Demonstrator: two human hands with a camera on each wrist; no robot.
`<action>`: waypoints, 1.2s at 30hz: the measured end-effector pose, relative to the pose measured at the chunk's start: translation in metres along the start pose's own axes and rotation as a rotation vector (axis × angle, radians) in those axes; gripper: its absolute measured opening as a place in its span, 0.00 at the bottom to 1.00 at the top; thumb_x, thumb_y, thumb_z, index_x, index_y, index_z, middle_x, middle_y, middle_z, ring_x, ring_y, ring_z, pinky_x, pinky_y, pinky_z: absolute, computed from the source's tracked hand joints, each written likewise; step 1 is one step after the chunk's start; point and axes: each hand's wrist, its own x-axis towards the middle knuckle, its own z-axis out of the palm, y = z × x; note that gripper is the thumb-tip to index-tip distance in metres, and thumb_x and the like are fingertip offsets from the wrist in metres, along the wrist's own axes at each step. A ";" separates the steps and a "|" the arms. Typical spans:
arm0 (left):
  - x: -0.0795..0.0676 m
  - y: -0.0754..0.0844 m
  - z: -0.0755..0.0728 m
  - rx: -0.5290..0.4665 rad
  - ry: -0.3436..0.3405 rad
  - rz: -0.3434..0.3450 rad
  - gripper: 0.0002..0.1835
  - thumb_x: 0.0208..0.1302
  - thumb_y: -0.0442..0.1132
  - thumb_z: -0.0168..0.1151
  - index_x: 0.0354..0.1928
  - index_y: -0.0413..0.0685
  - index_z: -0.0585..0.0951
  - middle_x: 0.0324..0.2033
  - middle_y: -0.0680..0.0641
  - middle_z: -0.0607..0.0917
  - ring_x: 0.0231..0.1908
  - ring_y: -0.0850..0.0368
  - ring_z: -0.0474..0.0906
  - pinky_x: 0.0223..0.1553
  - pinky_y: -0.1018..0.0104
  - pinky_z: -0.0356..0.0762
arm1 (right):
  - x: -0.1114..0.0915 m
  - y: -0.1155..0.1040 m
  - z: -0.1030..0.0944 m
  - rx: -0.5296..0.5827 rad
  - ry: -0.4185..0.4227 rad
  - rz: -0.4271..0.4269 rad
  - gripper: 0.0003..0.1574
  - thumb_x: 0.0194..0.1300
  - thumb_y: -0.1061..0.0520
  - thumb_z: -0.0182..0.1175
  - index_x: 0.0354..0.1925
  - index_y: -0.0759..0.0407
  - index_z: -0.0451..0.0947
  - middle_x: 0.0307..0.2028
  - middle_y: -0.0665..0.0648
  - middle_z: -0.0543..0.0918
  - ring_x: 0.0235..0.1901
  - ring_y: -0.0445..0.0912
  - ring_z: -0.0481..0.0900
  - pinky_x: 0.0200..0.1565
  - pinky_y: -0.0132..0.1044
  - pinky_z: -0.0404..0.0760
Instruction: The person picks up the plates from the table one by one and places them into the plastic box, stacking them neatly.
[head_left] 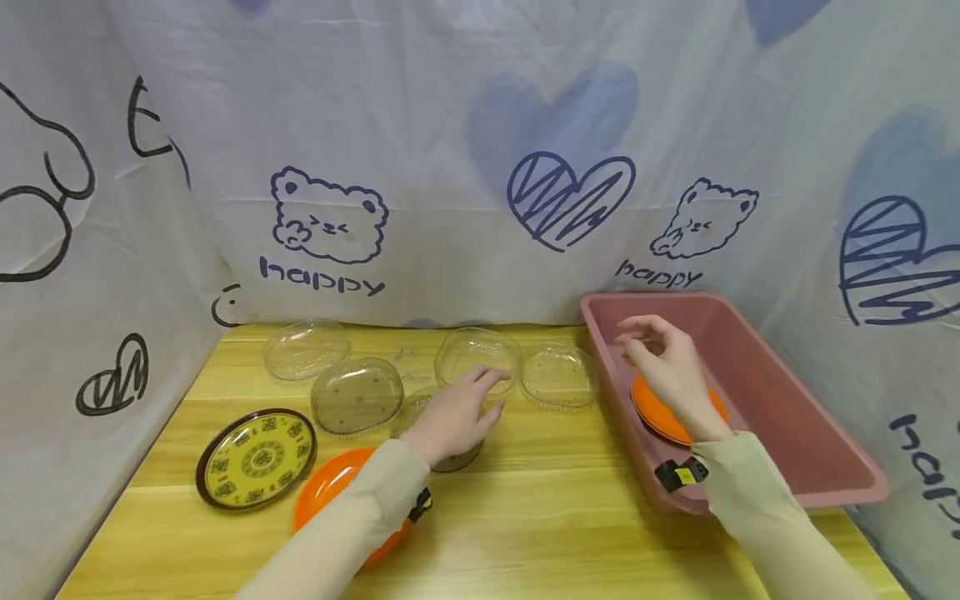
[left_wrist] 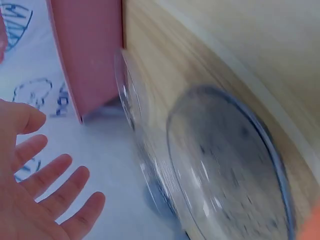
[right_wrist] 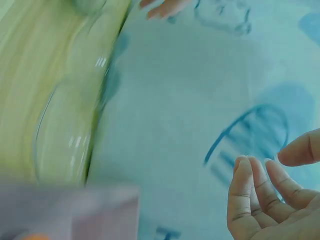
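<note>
My left hand (head_left: pixel 456 419), empty with relaxed fingers, hovers over a grey see-through dish (head_left: pixel 459 461) that it partly hides. In the left wrist view, a see-through dish (left_wrist: pixel 225 165) lies beside that hand. My right hand (head_left: pixel 667 367) is raised over the pink tub (head_left: pixel 806 417), fingers loosely bent and holding nothing. Below it, inside the tub, lies an orange plate (head_left: pixel 654 414) with a dark rim showing under its edge. Another orange plate (head_left: pixel 327 487) sits on the table, partly covered by my left forearm. Left of it is a yellow patterned plate (head_left: pixel 262 458) with a brown rim.
Along the back of the wooden table (head_left: pixel 525 533) stand several see-through dishes, among them a clear one (head_left: pixel 306 350) at far left, a grey one (head_left: pixel 357 396), and a clear one (head_left: pixel 558 377) beside the tub. A printed cloth (head_left: pixel 450 250) hangs behind and at both sides.
</note>
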 end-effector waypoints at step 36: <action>-0.096 -0.118 -0.053 0.080 -0.184 -0.252 0.30 0.65 0.51 0.69 0.63 0.43 0.77 0.53 0.45 0.84 0.51 0.47 0.82 0.53 0.47 0.83 | -0.058 -0.005 0.171 0.577 -0.454 0.202 0.23 0.68 0.69 0.51 0.60 0.75 0.69 0.45 0.69 0.83 0.35 0.39 0.83 0.42 0.31 0.87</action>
